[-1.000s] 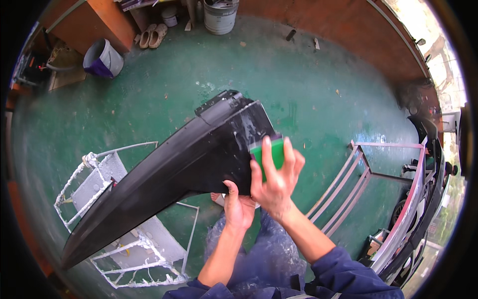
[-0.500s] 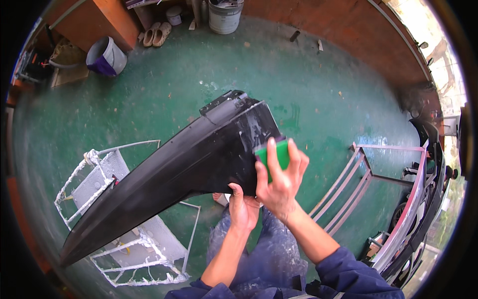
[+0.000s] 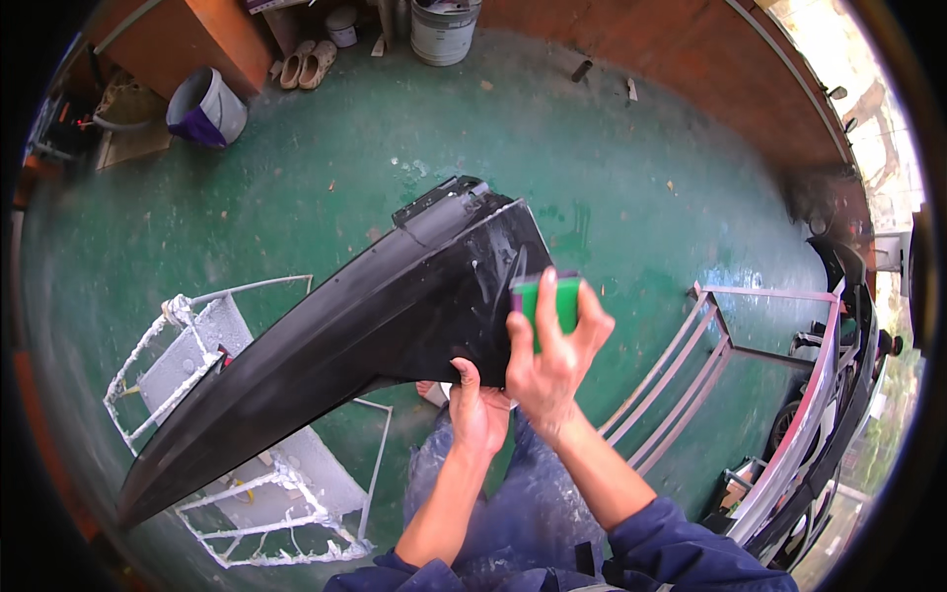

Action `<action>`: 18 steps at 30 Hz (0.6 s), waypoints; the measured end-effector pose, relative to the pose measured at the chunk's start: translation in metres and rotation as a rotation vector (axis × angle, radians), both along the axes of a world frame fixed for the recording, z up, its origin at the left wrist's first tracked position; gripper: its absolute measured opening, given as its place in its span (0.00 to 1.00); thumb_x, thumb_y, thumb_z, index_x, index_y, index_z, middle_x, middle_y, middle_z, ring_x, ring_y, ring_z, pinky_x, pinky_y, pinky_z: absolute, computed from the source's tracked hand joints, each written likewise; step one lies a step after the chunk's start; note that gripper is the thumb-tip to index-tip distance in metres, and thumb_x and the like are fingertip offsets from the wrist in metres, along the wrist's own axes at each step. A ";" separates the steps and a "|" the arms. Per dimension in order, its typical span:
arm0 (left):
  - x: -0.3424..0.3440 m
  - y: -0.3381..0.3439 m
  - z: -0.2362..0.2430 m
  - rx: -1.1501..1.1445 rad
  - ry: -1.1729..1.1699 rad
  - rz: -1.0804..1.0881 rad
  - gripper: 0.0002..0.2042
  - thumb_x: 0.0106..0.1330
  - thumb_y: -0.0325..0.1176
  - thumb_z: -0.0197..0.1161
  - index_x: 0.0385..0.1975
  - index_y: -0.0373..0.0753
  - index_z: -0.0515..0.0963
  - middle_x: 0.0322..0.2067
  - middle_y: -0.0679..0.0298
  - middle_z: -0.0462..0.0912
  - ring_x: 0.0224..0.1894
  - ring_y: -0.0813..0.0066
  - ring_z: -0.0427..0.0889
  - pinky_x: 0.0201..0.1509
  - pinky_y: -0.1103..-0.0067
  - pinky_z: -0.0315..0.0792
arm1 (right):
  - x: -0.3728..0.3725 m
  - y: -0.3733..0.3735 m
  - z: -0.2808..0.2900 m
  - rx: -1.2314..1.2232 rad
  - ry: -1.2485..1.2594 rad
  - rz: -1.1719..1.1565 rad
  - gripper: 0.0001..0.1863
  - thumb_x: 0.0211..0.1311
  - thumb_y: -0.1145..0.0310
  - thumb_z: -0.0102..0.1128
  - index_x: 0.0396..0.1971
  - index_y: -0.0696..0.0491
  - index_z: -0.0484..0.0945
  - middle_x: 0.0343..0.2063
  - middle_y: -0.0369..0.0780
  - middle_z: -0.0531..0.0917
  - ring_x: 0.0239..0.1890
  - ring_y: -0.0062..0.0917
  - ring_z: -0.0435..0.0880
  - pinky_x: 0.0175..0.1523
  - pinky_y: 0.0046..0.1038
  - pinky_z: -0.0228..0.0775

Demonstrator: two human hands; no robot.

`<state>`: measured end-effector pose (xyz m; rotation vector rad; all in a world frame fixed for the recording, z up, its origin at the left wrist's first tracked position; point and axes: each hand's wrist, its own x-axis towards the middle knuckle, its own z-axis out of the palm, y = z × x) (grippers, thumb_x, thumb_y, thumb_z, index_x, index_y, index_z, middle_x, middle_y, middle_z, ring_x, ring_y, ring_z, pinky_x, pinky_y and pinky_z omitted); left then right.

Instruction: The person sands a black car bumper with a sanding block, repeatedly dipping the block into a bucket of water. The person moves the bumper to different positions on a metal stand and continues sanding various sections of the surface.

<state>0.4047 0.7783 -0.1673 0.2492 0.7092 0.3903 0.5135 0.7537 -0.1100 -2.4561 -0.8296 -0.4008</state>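
Note:
A long black car fender (image 3: 385, 306) stretches diagonally before me, tapering to a point at the lower left. My left hand (image 3: 480, 412) grips its lower edge, thumb on the front face and the other fingers mostly hidden behind. In my right hand (image 3: 555, 360) is a green sanding block (image 3: 564, 301) with a purple-dark side, pressed against the panel's right end. Pale, wet-looking residue marks the fender's surface just above and left of the block. The underside of the block is out of sight.
A residue-crusted white metal stand (image 3: 296, 474) is beneath the fender on the left. To the right are a metal rack (image 3: 681, 375) and upright car panels (image 3: 848, 395). Buckets (image 3: 207, 107) and clogs (image 3: 308, 65) sit on the green floor (image 3: 612, 168) along the far side.
My right hand has shifted the sanding block slightly rightward and turned it more upright along the fender's right edge. A dark streak shows beside it. My left hand keeps its grip.

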 end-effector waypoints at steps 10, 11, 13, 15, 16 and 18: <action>0.001 -0.001 0.004 -0.030 0.028 0.025 0.38 0.76 0.66 0.56 0.76 0.43 0.66 0.73 0.62 0.74 0.72 0.63 0.76 0.74 0.62 0.78 | -0.016 -0.021 -0.005 -0.050 0.005 0.049 0.30 0.61 0.69 0.75 0.65 0.57 0.84 0.66 0.60 0.71 0.59 0.54 0.72 0.65 0.48 0.67; -0.001 -0.004 -0.001 -0.016 0.015 0.022 0.39 0.76 0.66 0.56 0.76 0.43 0.66 0.73 0.62 0.74 0.73 0.63 0.76 0.74 0.62 0.78 | -0.025 -0.032 -0.005 -0.044 0.020 0.090 0.30 0.59 0.69 0.75 0.64 0.56 0.86 0.66 0.60 0.71 0.58 0.54 0.72 0.64 0.48 0.67; -0.005 -0.008 -0.009 0.010 -0.004 0.019 0.40 0.75 0.67 0.56 0.76 0.42 0.67 0.74 0.62 0.74 0.73 0.64 0.76 0.75 0.62 0.77 | -0.015 -0.030 -0.002 -0.095 -0.005 0.120 0.30 0.59 0.69 0.75 0.64 0.56 0.86 0.66 0.60 0.71 0.57 0.54 0.73 0.64 0.48 0.68; -0.002 -0.007 -0.003 -0.037 0.033 0.046 0.42 0.74 0.69 0.55 0.76 0.40 0.67 0.73 0.60 0.75 0.72 0.63 0.77 0.74 0.63 0.76 | 0.008 0.000 0.007 -0.047 -0.005 0.110 0.29 0.60 0.69 0.75 0.64 0.56 0.86 0.66 0.59 0.71 0.57 0.53 0.73 0.63 0.48 0.68; -0.001 -0.003 -0.001 -0.041 0.034 0.026 0.42 0.74 0.69 0.55 0.76 0.40 0.67 0.73 0.60 0.75 0.72 0.63 0.77 0.74 0.63 0.77 | 0.018 0.016 0.015 -0.032 -0.003 0.072 0.29 0.61 0.69 0.75 0.63 0.56 0.86 0.66 0.59 0.71 0.57 0.53 0.73 0.63 0.49 0.69; -0.004 -0.004 -0.002 -0.057 0.070 0.005 0.43 0.75 0.69 0.55 0.76 0.39 0.67 0.73 0.60 0.75 0.71 0.63 0.78 0.73 0.64 0.77 | -0.001 -0.001 0.005 -0.039 -0.004 0.076 0.29 0.60 0.68 0.75 0.63 0.56 0.86 0.66 0.59 0.71 0.57 0.53 0.73 0.63 0.49 0.69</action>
